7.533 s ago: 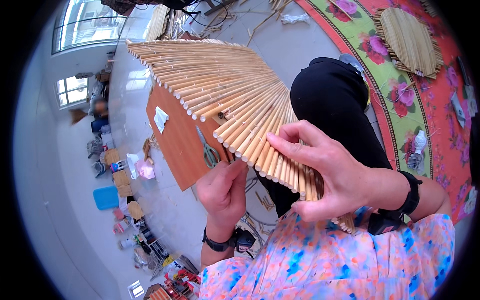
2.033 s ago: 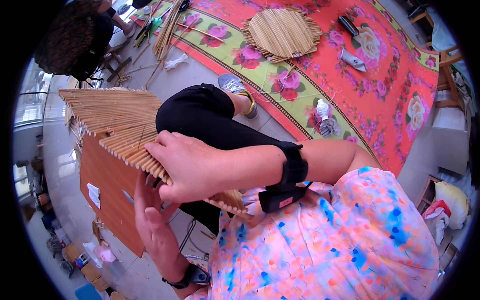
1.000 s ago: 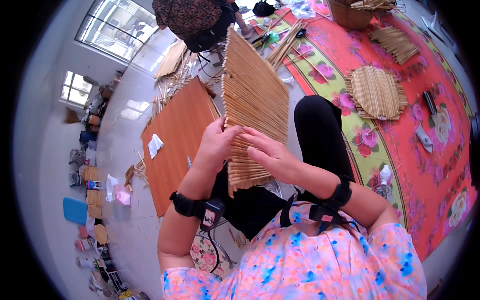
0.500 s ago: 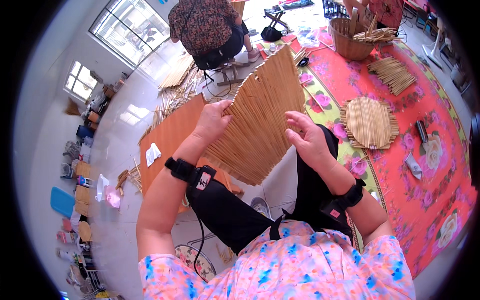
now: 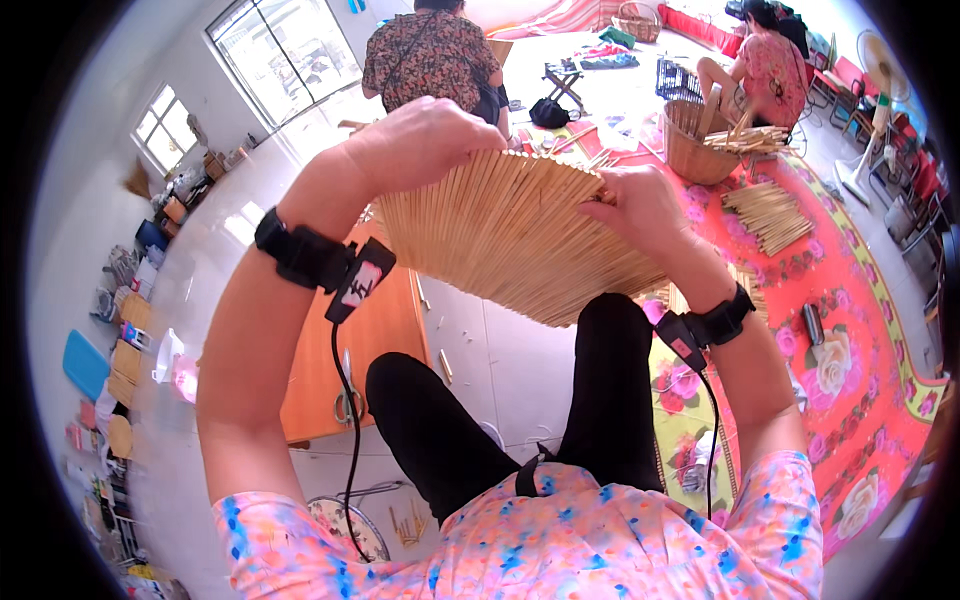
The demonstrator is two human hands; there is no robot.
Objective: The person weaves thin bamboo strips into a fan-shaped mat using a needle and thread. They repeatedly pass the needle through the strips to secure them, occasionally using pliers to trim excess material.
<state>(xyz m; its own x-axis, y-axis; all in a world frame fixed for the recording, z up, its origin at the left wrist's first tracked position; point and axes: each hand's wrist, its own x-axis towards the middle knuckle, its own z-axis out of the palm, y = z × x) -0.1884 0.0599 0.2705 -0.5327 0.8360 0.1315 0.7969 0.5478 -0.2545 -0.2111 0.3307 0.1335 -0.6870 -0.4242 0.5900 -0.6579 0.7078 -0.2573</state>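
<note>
A fan-shaped panel (image 5: pixel 510 230) of thin, straw-coloured sticks laid side by side is held up in front of me, tilted, above my knees. My left hand (image 5: pixel 430 145) is closed on its upper left edge, with the fingertips partly hidden. On the upper right edge, my right hand (image 5: pixel 645 205) pinches the sticks between thumb and fingers. Black straps with small cabled boxes sit on both wrists. Partly behind the panel, another stick piece (image 5: pixel 745 290) lies on the red floral cloth (image 5: pixel 850 430).
An orange-brown wooden board (image 5: pixel 330 390) with metal handles lies at left. A basket (image 5: pixel 690 150) of sticks and a stick bundle (image 5: pixel 770 215) stand far right, near a dark cylinder (image 5: pixel 812 323). Two people sit farther off. A floral stool (image 5: pixel 345 525) is at lower left.
The panel has turned and tipped, its serrated edge now along the top. Both hands have moved up; the right, with loose fingers before, now grips the edge. The view has tilted up.
</note>
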